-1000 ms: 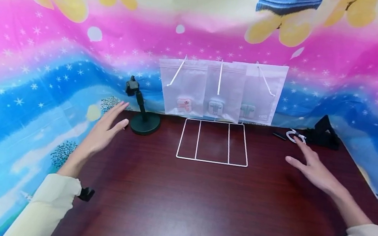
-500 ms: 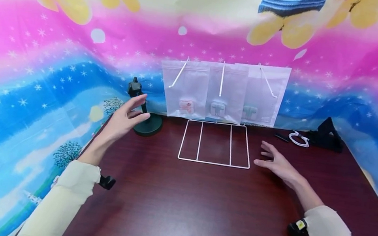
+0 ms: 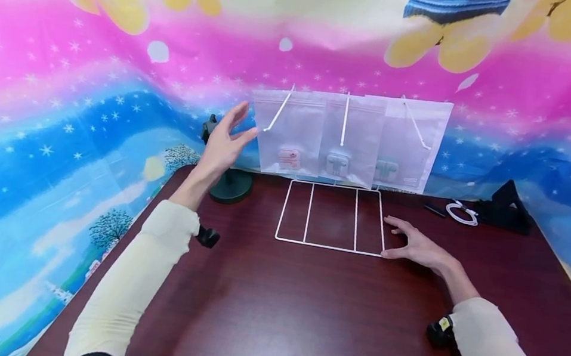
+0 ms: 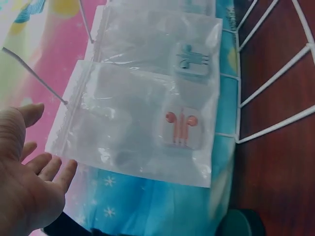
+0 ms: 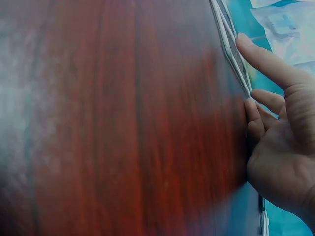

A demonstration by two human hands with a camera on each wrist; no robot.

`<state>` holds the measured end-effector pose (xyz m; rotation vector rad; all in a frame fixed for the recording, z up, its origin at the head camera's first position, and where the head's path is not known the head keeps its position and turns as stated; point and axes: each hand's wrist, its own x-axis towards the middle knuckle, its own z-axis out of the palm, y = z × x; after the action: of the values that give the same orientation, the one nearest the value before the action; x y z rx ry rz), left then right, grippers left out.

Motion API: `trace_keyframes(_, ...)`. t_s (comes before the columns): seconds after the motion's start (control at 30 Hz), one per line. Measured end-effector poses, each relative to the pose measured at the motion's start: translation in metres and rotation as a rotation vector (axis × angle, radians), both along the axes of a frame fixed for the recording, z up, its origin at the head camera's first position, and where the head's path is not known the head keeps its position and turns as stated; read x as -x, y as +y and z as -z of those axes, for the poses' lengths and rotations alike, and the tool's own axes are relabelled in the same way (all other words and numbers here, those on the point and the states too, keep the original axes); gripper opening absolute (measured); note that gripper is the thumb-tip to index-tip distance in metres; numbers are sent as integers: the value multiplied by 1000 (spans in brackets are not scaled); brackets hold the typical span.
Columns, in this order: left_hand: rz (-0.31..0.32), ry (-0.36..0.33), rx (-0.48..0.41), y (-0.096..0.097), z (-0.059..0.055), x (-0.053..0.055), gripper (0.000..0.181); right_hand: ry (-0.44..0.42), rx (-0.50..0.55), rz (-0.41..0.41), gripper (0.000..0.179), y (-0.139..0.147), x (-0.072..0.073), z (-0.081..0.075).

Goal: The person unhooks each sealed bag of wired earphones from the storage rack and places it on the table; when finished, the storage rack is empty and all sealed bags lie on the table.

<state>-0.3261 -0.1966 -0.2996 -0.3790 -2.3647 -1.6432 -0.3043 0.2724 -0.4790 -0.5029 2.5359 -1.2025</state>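
Observation:
A white wire rack (image 3: 327,247) stands at the back of the table, its flat base forward. From its prongs hang three translucent zip bags, the left bag (image 3: 295,122), the middle bag (image 3: 359,133) and the right bag (image 3: 409,164). Earphones in small cases show inside: pink earphones (image 4: 181,129) on the left, pale bluish ones in the others. Beside the left bag's upper edge, my left hand (image 3: 223,149) is raised with loose, spread fingers, holding nothing. My right hand (image 3: 419,248) is at the base's right front corner, thumb and fingers apart; contact with the wire is unclear.
A dark round-based stand (image 3: 231,188) is behind my left forearm. At the back right lie a coiled white cable (image 3: 461,213), a slim black stick (image 3: 435,210) and a black angular object (image 3: 506,207). A printed cloth (image 3: 130,79) borders the dark wooden table (image 3: 289,311).
My left hand has moved right and up, past the stand to the left bag. My right hand has come left from near the cable to the rack's corner. The bags still hang.

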Motion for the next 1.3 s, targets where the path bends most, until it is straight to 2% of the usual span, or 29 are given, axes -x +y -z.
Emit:
trace_keyframes(0.13, -56, 6, -21, 9, -9, 23, 71, 36, -35, -5, 96, -1, -2, 0)
trace_keyframes(0.27, -97, -47, -47, 16, -16, 39, 70, 39, -43, 9, 97, -1, -4, 1)
trace_keyframes(0.4, -123, -110, -76, 20, -19, 46, 66, 11, -47, 13, 99, -4, -6, 0)
trace_keyframes(0.53, -183, -126, -115, 24, -18, 49, 55, -26, -50, 1, 96, -3, -6, -1)
trace_keyframes(0.73, -242, -141, -106, 29, -15, 47, 44, -33, -63, -2, 90, -1, -6, -3)
trace_keyframes(0.93, -264, -60, -106, 31, -12, 42, 30, -57, -71, 7, 87, 0, -2, -2)
trace_keyframes(1.1, -272, -7, -89, 27, -9, 30, 27, -65, -75, 18, 87, 0, -2, -1)
trace_keyframes(1.3, -246, 62, -94, 21, -6, 13, 25, -53, -67, 19, 87, 0, -3, -1)
